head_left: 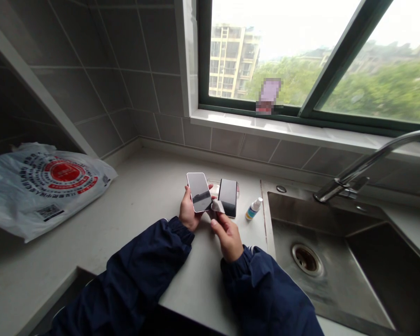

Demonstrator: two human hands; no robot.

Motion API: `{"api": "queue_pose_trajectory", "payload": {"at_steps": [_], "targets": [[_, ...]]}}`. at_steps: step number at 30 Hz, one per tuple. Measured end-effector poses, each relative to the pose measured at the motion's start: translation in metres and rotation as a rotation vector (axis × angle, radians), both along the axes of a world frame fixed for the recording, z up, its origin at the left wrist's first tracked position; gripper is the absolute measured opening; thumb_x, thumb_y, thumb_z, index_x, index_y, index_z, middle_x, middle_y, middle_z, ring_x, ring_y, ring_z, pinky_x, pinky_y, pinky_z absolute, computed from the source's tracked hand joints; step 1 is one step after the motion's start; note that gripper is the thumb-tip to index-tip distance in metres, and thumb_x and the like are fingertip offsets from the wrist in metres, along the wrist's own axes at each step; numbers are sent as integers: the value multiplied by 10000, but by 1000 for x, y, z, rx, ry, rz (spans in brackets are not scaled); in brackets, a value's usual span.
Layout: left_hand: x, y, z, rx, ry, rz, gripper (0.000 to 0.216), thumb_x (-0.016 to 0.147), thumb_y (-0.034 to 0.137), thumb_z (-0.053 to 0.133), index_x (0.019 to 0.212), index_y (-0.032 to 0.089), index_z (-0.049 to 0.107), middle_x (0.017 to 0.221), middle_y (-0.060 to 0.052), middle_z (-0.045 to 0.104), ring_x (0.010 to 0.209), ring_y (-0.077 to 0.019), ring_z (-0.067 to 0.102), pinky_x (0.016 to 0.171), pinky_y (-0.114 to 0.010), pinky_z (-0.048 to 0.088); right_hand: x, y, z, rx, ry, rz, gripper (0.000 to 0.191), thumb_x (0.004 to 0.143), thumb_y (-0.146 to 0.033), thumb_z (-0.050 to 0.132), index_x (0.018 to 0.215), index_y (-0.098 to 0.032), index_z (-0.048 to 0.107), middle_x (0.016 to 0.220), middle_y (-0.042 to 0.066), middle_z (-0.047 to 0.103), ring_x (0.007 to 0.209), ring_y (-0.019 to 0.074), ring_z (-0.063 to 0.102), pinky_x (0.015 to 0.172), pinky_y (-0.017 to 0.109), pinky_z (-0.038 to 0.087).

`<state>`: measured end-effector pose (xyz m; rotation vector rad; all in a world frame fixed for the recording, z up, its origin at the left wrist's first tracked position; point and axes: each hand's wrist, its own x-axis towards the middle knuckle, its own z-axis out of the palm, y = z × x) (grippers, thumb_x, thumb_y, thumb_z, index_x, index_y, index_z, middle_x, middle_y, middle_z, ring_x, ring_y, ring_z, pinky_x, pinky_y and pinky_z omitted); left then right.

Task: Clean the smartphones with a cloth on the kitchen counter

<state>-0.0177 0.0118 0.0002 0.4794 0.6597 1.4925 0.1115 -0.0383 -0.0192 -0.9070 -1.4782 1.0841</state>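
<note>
My left hand [189, 210] is closed around a smartphone [199, 192] with a pale rim, its glossy screen tilted up toward me. Pinched in the fingers of my right hand [230, 235] is a small grey cloth [217, 206], close by the phone's lower right corner. Just beyond that hand, a second, dark-edged phone [228, 193] lies on the white countertop. Some clear, flat item [214, 187] shows partly behind the two phones; its kind is hard to make out. A small spray bottle [254, 209] with a white cap and a blue and yellow label stands right of the dark phone.
A steel sink [331, 266] with a drain is set into the counter [143, 196] on the right, under a chrome faucet [350, 179]. At the left lies a white plastic bag [52, 186] with red and black print. Behind are a tiled wall and a window sill [238, 121].
</note>
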Motion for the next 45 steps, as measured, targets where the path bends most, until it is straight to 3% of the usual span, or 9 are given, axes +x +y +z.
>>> {"api": "queue_pose_trajectory", "payload": {"at_steps": [2,4,9,14,22,31,39,45], "targets": [[2,-2,1,-65,-13,-98,724,931,669,300,1304,121,589,962,-157,741,734,-253,709,695,-390,575,-2,-7,-5,214,-325,32,590,903,-328,549,1451,-126,473,1473,158,490,1426,352,366,1153,572,310],[5,-6,3,-106,-16,-168,763,921,691,281,1276,98,605,860,-159,736,716,-258,706,680,-387,574,-4,-11,-10,371,-561,43,657,914,-305,525,1510,-80,362,1562,183,332,1489,370,186,1165,624,233],[11,-13,5,-26,-78,-149,597,938,651,315,1339,261,524,1202,-126,686,772,-246,719,691,-419,574,-3,-10,-15,523,-795,53,716,953,-345,488,1556,-70,218,1603,198,217,1507,354,102,1165,624,243],[17,-18,2,-5,-132,-309,663,905,715,318,1382,287,486,1231,-140,672,876,-278,719,808,-478,550,0,-4,-15,587,-815,17,779,960,-425,500,1574,-94,152,1615,197,183,1508,365,77,1173,619,231],[27,-23,4,20,-134,-482,758,900,715,338,1410,178,501,1247,-185,663,1210,-340,600,1061,-512,414,7,5,-17,591,-786,-123,795,981,-450,457,1587,-129,55,1631,190,120,1505,386,67,1161,643,223],[25,-27,-5,132,151,-446,619,883,669,450,1235,211,673,1370,-107,603,1437,-325,353,1198,-451,253,17,13,-10,583,-745,-321,749,1004,-410,391,1588,-162,-7,1648,146,20,1503,407,44,1153,675,185],[23,-23,-11,343,272,-509,711,951,662,255,1437,204,497,1568,-38,381,1508,-304,149,1238,-431,54,18,14,-7,607,-769,-403,741,1022,-443,355,1582,-107,4,1641,180,65,1507,389,43,1150,658,225],[21,-22,-10,337,214,-506,697,946,658,265,1423,219,521,1561,-41,390,1514,-288,128,1246,-425,43,20,16,-8,573,-752,-417,753,1020,-438,355,1578,-91,-12,1641,180,58,1510,377,42,1165,640,215]]}}
